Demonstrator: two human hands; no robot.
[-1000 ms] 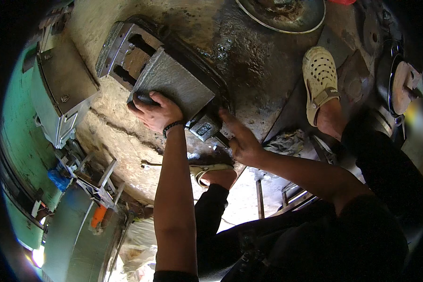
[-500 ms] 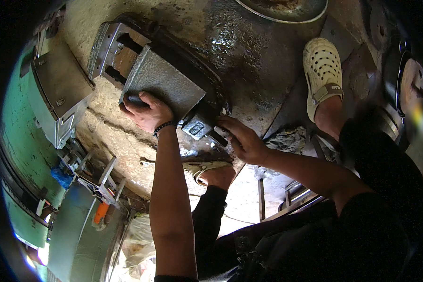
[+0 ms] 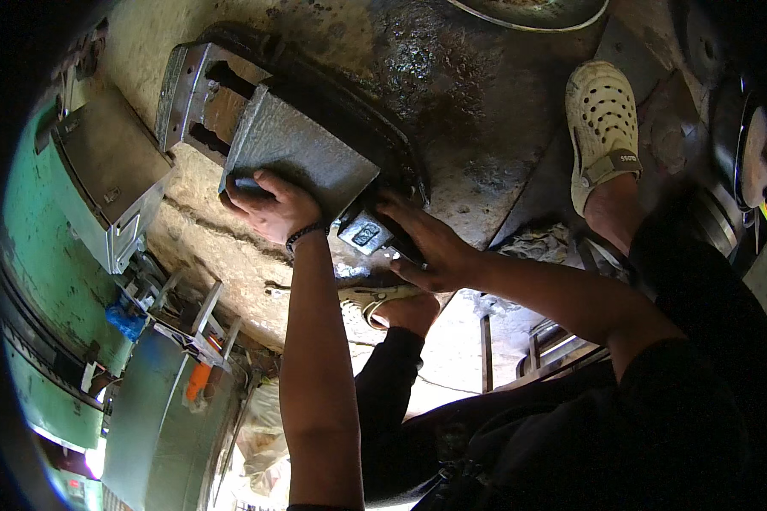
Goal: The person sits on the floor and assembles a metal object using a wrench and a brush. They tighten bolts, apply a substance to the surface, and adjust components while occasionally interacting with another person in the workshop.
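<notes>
A heavy grey metal assembly, much like a machine vise, lies on the floor. Its left end is a metal plate with two dark slots. My left hand grips the near edge of the large block, the fingers curled over it and the thumb on the top face. From the block's right end juts a smaller squared block with a raised mark on its shiny end. Around the far side of this piece bend the fingers of my right hand; its thumb lies at the near side. The right fingertips are partly in shadow.
A grey metal box and green machine panels stand at the left. A round pan shows at the far edge. My feet in pale clogs flank the work. The floor looks wet and oily.
My right hand has shifted its fingers farther over the small squared block, with the thumb now lower along it. The left hand keeps its place. The whole view has moved slightly.
</notes>
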